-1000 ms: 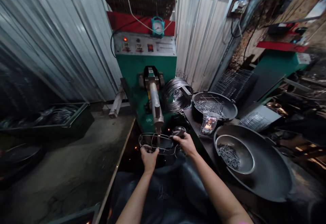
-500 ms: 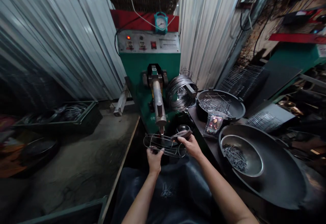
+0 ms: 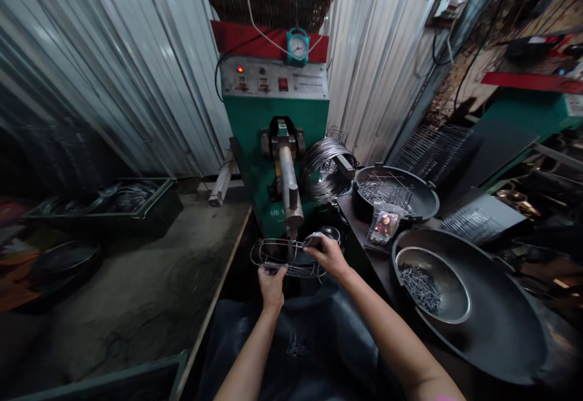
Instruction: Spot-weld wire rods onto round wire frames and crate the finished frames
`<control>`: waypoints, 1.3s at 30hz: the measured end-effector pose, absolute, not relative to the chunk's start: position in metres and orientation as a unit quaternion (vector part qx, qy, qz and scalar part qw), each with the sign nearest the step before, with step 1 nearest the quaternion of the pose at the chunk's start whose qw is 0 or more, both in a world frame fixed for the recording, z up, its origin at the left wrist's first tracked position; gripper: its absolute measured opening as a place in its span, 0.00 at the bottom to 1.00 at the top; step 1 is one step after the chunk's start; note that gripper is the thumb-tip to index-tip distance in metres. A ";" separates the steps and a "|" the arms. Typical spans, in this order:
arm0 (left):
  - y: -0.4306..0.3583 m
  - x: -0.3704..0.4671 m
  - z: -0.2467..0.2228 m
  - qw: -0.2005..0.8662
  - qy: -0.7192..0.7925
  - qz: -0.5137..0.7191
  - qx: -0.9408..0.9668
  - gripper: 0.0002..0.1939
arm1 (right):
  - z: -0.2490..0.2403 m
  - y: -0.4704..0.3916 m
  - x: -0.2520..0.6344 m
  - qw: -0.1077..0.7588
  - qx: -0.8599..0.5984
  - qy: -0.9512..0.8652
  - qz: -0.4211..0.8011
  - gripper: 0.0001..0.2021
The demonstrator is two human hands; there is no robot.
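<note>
My left hand point(image 3: 272, 285) pinches the near rim of an oval wire frame point(image 3: 294, 268) between thumb and fingers, and my right hand point(image 3: 328, 255) pinches a small dark flat piece point(image 3: 312, 241) at the frame's far right side; I cannot tell whether my right fingers touch the wire too. The frame is just beneath the tip of the electrode arm point(image 3: 288, 176) on the green spot welder point(image 3: 277, 106); I cannot tell if they touch. Loose metal pieces point(image 3: 296, 343) lie on my dark apron point(image 3: 339, 325). On the welder's control panel point(image 3: 276, 79) 1 red lamp glows, and a coil of wire point(image 3: 328, 170) hangs at its right side. The bench point(image 3: 351, 215) on my right carries 2 dark woks: the smaller wok point(image 3: 426, 197) farther back, the larger wok point(image 3: 496, 310) nearer me with a steel bowl point(image 3: 450, 279) inside. Between them, by the bench's left edge, lies a phone point(image 3: 385, 226) in a clear plastic bag.
</note>
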State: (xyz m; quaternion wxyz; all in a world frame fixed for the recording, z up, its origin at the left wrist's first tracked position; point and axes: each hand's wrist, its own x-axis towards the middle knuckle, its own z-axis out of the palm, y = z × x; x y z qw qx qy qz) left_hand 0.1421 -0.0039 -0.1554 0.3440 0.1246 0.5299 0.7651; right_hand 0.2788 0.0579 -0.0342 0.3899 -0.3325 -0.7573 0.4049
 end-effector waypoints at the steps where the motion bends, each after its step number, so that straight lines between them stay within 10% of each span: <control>1: -0.002 0.140 -0.157 0.349 0.527 0.766 0.119 0.21 | -0.034 0.060 0.276 0.387 -0.332 -0.759 0.404 0.08; 39: -0.004 0.189 -0.134 0.363 0.542 0.743 0.151 0.34 | -0.066 0.058 0.331 0.468 -0.325 -0.662 0.487 0.09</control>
